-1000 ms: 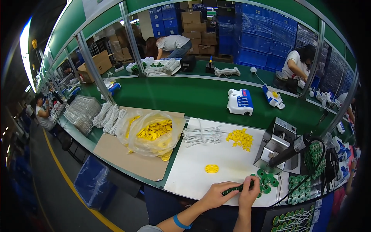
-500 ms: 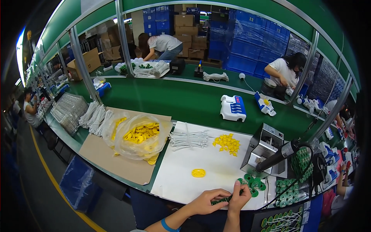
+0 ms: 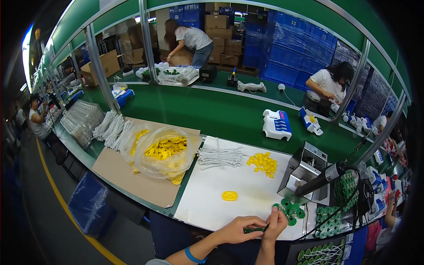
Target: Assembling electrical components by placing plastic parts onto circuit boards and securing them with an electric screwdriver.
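Observation:
My left hand (image 3: 242, 229) and my right hand (image 3: 276, 224) meet at the front edge of the white work sheet (image 3: 198, 207). Between them is a small strip of green circuit boards (image 3: 251, 230), gripped by the fingers of both hands and partly hidden by them. Just beyond my right hand lies a loose cluster of round green circuit boards (image 3: 292, 211). A single yellow oval plastic part (image 3: 229, 195) rests on the sheet, farther away than my left hand. Behind it are a pile of small yellow pieces (image 3: 263, 164) and a bundle of white cables (image 3: 220, 157).
A metal machine (image 3: 304, 170) with a black cylindrical tool (image 3: 320, 179) stands at right, beside more green boards (image 3: 327, 221). Left are a plastic bag of yellow parts (image 3: 165, 152) and cardboard (image 3: 128, 176). A white-and-blue housing (image 3: 277, 125) sits on the green belt (image 3: 198, 106). People work beyond.
My view has shifted slightly. Both hands stay together on the green board strip, with more of it showing. The person at the far left bench has risen somewhat; the white-and-blue housing sits slightly farther right.

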{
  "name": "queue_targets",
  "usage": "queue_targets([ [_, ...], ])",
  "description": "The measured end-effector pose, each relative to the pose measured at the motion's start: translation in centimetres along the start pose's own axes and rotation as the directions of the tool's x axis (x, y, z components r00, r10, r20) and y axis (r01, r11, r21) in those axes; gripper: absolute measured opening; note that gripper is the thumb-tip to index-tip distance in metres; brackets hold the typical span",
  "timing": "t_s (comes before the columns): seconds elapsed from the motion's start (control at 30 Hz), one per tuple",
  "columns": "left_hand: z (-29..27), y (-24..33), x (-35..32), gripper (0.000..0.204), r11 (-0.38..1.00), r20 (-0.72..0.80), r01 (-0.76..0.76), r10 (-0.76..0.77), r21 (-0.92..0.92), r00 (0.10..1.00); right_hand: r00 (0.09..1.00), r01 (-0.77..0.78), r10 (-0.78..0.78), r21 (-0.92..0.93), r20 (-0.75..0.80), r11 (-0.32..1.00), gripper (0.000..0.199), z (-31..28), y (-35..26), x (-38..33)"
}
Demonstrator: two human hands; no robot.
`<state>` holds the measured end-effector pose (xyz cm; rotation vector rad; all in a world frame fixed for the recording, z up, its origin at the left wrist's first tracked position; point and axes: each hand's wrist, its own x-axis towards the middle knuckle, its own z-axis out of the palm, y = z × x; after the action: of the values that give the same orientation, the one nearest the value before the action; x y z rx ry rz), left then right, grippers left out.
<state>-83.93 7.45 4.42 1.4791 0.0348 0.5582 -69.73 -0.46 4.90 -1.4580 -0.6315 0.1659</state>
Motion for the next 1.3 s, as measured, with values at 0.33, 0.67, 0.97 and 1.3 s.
queue_targets([
  [0.33, 0.0, 0.5, -0.4, 0.038, 0.999, -0.106, -0.021, 0.026, 0.044, 0.994, 0.993, 0.015, -0.019, -0.041, -0.114, 0.999, 0.046, 1.3, 0.1, -0.8],
  [0.67, -0.5, -0.1, -0.9, 0.034, 0.974, -0.042, -0.067, 0.077, 0.216, 0.996, 0.992, 0.103, -0.107, -0.064, -0.063, 0.993, 0.045, 0.7, -0.1, -1.4],
  [0.97, -0.8, -0.5, -0.5, 0.032, 0.983, 0.019, -0.076, 0.074, 0.169, 0.997, 0.988, 0.151, -0.151, -0.022, -0.011, 0.988, 0.044, 0.4, 0.3, -1.1],
  [1.3, -0.5, -0.6, -0.3, 0.034, 0.978, -0.005, -0.09, 0.093, 0.187, 0.996, 0.972, 0.233, -0.235, -0.09, -0.018, 0.968, 0.045, -0.2, 1.9, -1.2],
])
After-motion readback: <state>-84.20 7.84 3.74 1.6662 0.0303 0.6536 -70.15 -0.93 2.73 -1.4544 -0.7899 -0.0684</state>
